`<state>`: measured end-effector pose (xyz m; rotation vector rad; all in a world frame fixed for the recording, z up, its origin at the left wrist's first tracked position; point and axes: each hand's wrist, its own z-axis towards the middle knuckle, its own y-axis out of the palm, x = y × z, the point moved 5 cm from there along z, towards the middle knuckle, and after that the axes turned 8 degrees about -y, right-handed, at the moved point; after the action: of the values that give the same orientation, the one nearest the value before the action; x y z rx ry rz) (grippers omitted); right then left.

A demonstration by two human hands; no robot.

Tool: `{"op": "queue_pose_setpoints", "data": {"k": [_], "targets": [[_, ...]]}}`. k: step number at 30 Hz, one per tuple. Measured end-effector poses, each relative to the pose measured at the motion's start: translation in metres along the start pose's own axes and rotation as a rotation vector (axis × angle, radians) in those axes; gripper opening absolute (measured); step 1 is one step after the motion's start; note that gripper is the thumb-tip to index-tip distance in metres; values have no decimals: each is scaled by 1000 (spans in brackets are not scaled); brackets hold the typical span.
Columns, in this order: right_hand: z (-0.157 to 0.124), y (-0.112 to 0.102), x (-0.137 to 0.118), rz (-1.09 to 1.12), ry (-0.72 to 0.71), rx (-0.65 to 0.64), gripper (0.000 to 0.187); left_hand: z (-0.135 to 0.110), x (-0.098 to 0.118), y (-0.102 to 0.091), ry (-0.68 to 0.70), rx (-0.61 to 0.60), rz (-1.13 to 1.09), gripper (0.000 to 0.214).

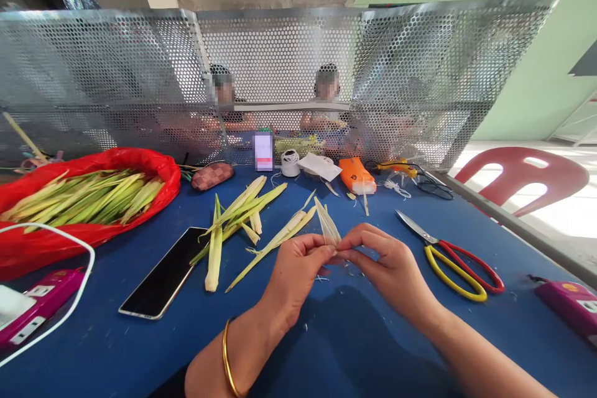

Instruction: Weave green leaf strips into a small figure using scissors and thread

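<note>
Both hands meet at the middle of the blue table [373, 348]. Between their fingertips a pale, pointed corn husk [328, 222] stands with its tip up. My left hand [296, 273] pinches its base from the left, thumb against fingers; a gold bangle circles that wrist. My right hand [389, 261] pinches the same base from the right. The fingers hide the husk's lower end. Left of the hands lie loose green and cream husk strips [280, 233] and a bigger crossed pile of strips [237, 214]. Scissors [438, 242] with red and yellow handles lie to the right.
A red plastic bag [158, 165] full of husks stands at left, near a phone [163, 277] and a purple power strip [51, 289]. Along the back are a string spool [290, 163], an orange packet [356, 175] and a yellow-handled tool [397, 166]. A perforated metal screen [280, 43] rises behind.
</note>
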<state>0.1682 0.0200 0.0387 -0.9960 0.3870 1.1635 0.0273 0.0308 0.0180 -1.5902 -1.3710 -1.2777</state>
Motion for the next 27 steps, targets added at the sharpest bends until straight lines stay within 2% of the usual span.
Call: {"op": "queue_pose_setpoints", "data": {"k": [6,14,18,22,27], "targets": [[-2,1,3,24,30,23,13,1,-1,1,31,66,-5,16],[-4,0,11,25,193,82,9,2,-4,1,58,99,-11,16],[-3,1,10,43,218,86,10,1,-5,0,54,128,-41,14],[-3,0,11,101,199,149,11,1,-4,0,71,156,-27,12],[-5,2,14,181,204,190,20,0,-3,2,130,128,28,11]]}}
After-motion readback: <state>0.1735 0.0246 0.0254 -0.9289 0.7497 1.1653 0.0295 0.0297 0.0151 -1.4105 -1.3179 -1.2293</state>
